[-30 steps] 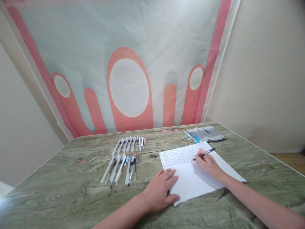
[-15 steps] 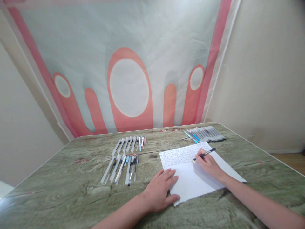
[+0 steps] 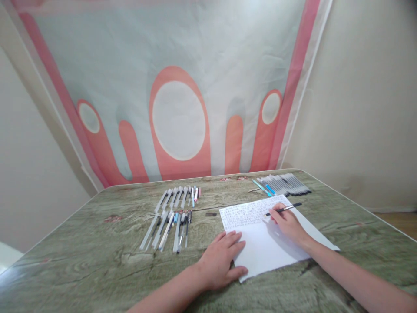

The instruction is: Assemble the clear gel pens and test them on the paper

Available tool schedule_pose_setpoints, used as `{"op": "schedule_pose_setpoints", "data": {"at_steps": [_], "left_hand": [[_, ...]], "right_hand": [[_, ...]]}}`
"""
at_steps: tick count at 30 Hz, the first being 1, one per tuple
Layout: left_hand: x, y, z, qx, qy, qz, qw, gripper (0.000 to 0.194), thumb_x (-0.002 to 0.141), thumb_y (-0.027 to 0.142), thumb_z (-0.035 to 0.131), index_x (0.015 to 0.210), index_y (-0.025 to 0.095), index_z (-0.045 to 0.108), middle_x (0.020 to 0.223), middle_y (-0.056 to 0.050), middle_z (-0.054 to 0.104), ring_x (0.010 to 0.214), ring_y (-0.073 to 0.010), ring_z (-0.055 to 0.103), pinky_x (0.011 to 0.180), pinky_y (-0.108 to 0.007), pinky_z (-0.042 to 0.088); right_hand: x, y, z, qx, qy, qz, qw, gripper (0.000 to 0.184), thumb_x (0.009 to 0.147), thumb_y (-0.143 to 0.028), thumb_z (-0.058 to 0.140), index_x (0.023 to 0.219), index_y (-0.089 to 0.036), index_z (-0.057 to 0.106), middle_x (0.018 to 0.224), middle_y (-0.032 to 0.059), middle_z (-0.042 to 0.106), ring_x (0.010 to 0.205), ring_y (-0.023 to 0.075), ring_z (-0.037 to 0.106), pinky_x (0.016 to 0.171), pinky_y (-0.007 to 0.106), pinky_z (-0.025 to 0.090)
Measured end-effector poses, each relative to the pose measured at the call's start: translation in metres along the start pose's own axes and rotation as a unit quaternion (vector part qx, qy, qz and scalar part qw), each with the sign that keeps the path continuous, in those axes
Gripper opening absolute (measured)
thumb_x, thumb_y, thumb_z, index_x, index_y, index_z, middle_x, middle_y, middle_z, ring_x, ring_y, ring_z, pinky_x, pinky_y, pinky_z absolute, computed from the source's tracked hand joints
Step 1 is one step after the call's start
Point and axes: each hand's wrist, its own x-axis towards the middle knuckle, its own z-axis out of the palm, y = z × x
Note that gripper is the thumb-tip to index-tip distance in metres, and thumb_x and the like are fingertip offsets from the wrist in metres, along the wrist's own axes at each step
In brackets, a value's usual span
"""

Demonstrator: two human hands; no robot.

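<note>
Sheet of white paper, one: being lain upon by both hands, its near left edge being covered by the fingertips of the left hand, its middle being overlaid by the right hand. Its upper part is being filled by rows of small handwriting.

Black pen, one: being grasped between the thumb and fingers of the right hand, its tip being pointed to the left at the lower written rows, its other end being tilted up to the right.

Left hand: not being closed on anything; palm down, fingers being spread, thumb being rested at the paper's near left corner.

Small dark cap-like piece, one: being borne by the table beyond the left hand, just left of the paper.

Pens, two rows: a farther row and a nearer row, both being displayed ahead and left of the left hand.

Clear pens with dark ends, many, with blue pens alongside: being supported beyond the right hand, past the paper's far edge.
</note>
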Motion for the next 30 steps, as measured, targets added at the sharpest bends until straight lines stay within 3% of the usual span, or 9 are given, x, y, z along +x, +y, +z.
{"op": "schedule_pose_setpoints", "data": {"at_steps": [5, 10, 14, 18, 23, 30], "left_hand": [[-0.001, 0.001, 0.002, 0.004, 0.006, 0.005, 1.0, 0.062, 0.077, 0.054, 0.041, 0.129, 0.023, 0.033, 0.137, -0.008, 0.031, 0.125, -0.0248, 0.027, 0.104, -0.042, 0.016], [-0.002, 0.002, 0.004, 0.018, 0.018, 0.003, 1.0, 0.061, 0.077, 0.054, 0.042, 0.129, 0.022, 0.033, 0.136, -0.008, 0.032, 0.125, -0.0252, 0.027, 0.103, -0.042, 0.016], [-0.003, 0.005, 0.001, 0.026, 0.021, 0.001, 0.999, 0.059, 0.077, 0.053, 0.042, 0.127, 0.022, 0.035, 0.136, -0.008, 0.032, 0.125, -0.0243, 0.026, 0.103, -0.041, 0.018], [-0.002, 0.007, -0.003, 0.033, 0.017, 0.01, 0.999, 0.057, 0.077, 0.053, 0.044, 0.123, 0.02, 0.039, 0.133, -0.009, 0.037, 0.122, -0.0238, 0.031, 0.102, -0.04, 0.021], [0.012, -0.01, -0.012, 0.019, 0.033, 0.009, 0.999, 0.033, 0.084, 0.036, 0.04, 0.109, 0.018, 0.052, 0.115, -0.008, 0.053, 0.106, -0.0201, 0.048, 0.093, -0.033, 0.033], [0.035, -0.061, -0.021, 0.073, 0.129, -0.162, 0.976, 0.023, 0.079, 0.011, 0.04, 0.089, 0.016, 0.061, 0.094, -0.012, 0.059, 0.095, -0.0237, 0.052, 0.088, -0.038, 0.036]], "right_hand": [[0.012, -0.023, 0.022, 0.061, -0.088, -0.001, 0.994, 0.025, 0.075, -0.043, 0.05, 0.077, -0.019, 0.053, 0.063, -0.0018, 0.055, 0.055, 0.0115, 0.049, 0.055, 0.024, 0.039], [0.039, -0.059, 0.072, 0.161, -0.171, 0.072, 0.969, 0.03, 0.073, -0.046, 0.05, 0.082, -0.019, 0.058, 0.075, 0.0023, 0.063, 0.064, 0.0136, 0.057, 0.058, 0.026, 0.042], [0.058, -0.066, 0.112, 0.238, -0.115, 0.132, 0.955, 0.032, 0.072, -0.048, 0.049, 0.081, -0.019, 0.059, 0.073, 0.0031, 0.065, 0.056, 0.0126, 0.056, 0.053, 0.025, 0.04], [0.059, -0.051, 0.133, 0.238, -0.029, 0.061, 0.969, 0.027, 0.071, -0.047, 0.051, 0.075, -0.021, 0.055, 0.06, -0.0016, 0.058, 0.05, 0.0127, 0.051, 0.049, 0.025, 0.038], [0.058, -0.035, 0.135, 0.223, 0.003, 0.023, 0.975, 0.027, 0.07, -0.048, 0.052, 0.073, -0.022, 0.051, 0.057, -0.0028, 0.054, 0.048, 0.0127, 0.048, 0.048, 0.025, 0.038], [0.058, -0.039, 0.131, 0.23, -0.025, 0.03, 0.972, 0.029, 0.071, -0.049, 0.05, 0.075, -0.021, 0.052, 0.066, 0.0018, 0.059, 0.057, 0.0155, 0.054, 0.054, 0.028, 0.044]]}}
